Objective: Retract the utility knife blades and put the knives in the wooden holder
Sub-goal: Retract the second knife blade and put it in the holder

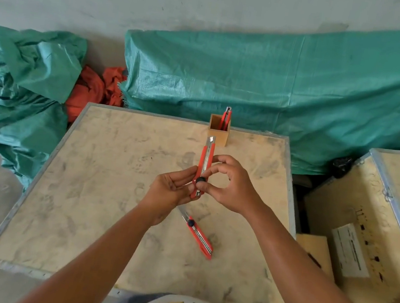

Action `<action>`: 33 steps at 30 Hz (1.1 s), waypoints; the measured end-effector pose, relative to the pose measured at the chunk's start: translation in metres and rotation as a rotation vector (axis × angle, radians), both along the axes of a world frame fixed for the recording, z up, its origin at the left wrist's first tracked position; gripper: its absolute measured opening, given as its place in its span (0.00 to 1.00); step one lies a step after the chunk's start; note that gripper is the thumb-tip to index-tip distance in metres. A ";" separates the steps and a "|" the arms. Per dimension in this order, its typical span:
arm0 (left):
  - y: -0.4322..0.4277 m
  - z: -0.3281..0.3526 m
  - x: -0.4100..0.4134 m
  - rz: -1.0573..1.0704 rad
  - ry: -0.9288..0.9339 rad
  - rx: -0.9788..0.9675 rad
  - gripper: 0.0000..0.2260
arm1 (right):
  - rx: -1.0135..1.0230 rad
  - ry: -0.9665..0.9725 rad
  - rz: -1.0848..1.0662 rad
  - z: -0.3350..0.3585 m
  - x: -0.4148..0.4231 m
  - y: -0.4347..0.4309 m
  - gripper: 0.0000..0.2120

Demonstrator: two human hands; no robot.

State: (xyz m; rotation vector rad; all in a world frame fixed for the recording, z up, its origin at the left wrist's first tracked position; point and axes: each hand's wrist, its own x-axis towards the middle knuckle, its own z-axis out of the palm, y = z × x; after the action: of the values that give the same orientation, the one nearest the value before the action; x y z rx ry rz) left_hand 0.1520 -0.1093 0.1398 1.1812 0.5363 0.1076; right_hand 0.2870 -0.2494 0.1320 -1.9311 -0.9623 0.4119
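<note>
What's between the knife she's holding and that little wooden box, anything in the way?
Nothing visible. The held knife, gripped by the left hand and right hand, points toward the wooden holder across bare tabletop. One knife in the holder leans right, leaving room. The other knife lies nearer the person.

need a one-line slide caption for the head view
Both hands hold a red utility knife; another lies on the plywood crate top, a third in the wooden holder.

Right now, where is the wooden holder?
In the head view, the wooden holder stands at the table's far edge, just beyond the knife held up in both hands, with one knife inside.
</note>
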 end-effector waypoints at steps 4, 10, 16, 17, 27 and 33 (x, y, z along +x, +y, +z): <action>0.011 -0.005 0.016 -0.016 0.017 0.035 0.20 | 0.046 0.127 -0.062 -0.007 0.012 0.008 0.12; 0.029 -0.010 0.064 -0.054 0.045 0.116 0.19 | 0.108 0.223 -0.207 -0.013 0.067 0.037 0.10; 0.063 -0.018 0.145 -0.020 0.035 0.243 0.21 | 0.161 0.257 -0.253 -0.015 0.142 0.070 0.13; 0.069 -0.021 0.160 -0.014 0.034 0.256 0.20 | 0.165 0.245 -0.275 -0.016 0.155 0.077 0.13; 0.117 -0.076 0.260 -0.072 0.311 0.696 0.32 | 0.120 -0.084 -0.466 -0.063 0.223 0.126 0.11; 0.120 -0.107 0.281 -0.216 0.380 0.795 0.24 | 0.032 -0.211 -0.415 -0.095 0.229 0.133 0.11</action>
State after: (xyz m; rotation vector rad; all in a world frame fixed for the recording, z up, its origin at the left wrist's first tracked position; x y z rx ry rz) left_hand 0.4326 0.0108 0.0333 2.0516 0.7222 -0.1056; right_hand 0.5158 -0.1168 0.0366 -2.1075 -0.6649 -0.0476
